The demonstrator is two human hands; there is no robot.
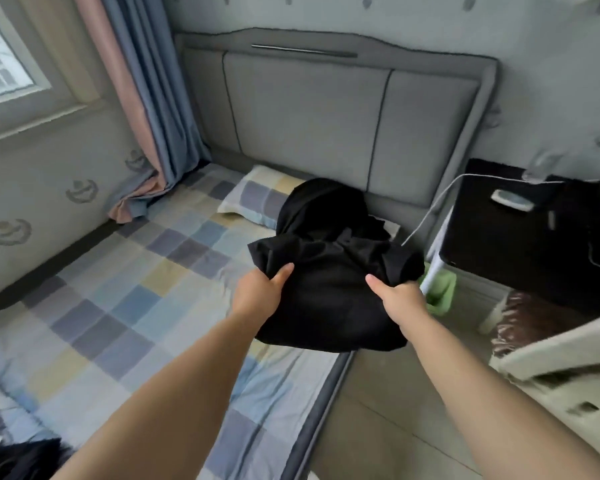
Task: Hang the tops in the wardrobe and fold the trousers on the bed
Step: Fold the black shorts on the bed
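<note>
Seemingly early on, left hand and right hand pinch one limp black garment above the checked bed, nothing folded yet.

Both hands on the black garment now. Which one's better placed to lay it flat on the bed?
Left, probably. The left hand grips the black garment over the checked sheet; the right hand grips its other edge, out past the bed's side.

Black garment; pastel checked sheet; grey headboard.

Garment above bed edge, pillow behind it, nightstand right of bed
</note>
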